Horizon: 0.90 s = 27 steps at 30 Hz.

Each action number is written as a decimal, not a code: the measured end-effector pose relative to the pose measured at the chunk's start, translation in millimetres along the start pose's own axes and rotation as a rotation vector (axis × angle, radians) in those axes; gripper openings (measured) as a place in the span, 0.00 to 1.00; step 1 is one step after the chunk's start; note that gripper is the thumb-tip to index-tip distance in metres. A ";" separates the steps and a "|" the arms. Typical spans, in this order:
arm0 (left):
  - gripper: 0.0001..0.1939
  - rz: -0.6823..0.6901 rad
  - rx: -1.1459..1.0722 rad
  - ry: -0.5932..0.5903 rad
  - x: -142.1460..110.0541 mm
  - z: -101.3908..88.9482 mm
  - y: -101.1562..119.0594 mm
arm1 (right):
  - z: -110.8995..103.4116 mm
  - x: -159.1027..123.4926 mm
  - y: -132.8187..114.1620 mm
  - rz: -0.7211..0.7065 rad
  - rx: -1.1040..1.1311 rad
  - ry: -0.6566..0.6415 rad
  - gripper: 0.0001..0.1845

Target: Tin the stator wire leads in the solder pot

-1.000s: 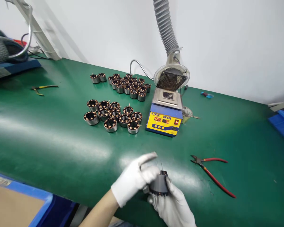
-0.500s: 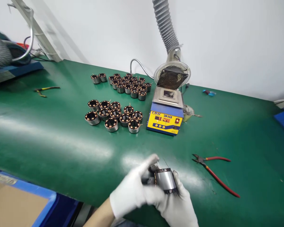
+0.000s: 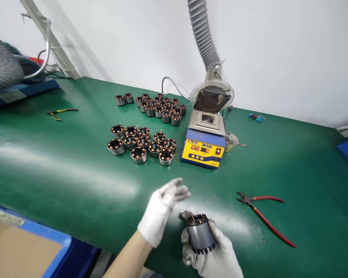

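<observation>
Wrapped around a motor stator is my right hand, in a white glove with greyed fingertips. The stator is a silvery cylinder with dark toothed ends and copper windings; thin wire ends stick up from its top. My left hand, gloved too, is raised to the left of the stator, apart from it. Its fingers are stretched out and nothing shows in them. To the right, red-handled cutting pliers lie on the green bench with their handles spread.
Several stators stand left of a yellow and blue solder pot, with another group behind. An extraction hose hangs over the pot. Yellow-handled pliers lie left. A blue bin stands at the front left edge.
My left hand has come off the stator and moved up and left, its fingers straightening. My right hand still holds the stator, now lower and turned so its wired top shows more.
</observation>
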State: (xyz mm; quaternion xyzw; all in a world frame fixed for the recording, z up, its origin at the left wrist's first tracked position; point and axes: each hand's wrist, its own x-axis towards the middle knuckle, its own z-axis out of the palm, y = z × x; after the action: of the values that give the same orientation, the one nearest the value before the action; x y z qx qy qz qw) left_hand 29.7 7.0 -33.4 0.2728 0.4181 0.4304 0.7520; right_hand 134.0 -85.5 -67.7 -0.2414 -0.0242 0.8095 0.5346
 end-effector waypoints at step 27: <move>0.02 -0.081 0.504 -0.187 -0.1 -19.7 21.5 | -35.4 19.9 36.9 -0.978 -1.395 0.697 0.21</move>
State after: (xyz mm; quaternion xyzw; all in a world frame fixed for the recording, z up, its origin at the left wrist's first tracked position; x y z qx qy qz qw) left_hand 3.6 18.2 -26.7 0.4730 0.4512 0.2553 0.7124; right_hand 111.0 -91.5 -117.1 -0.7023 -0.4439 0.1766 0.5278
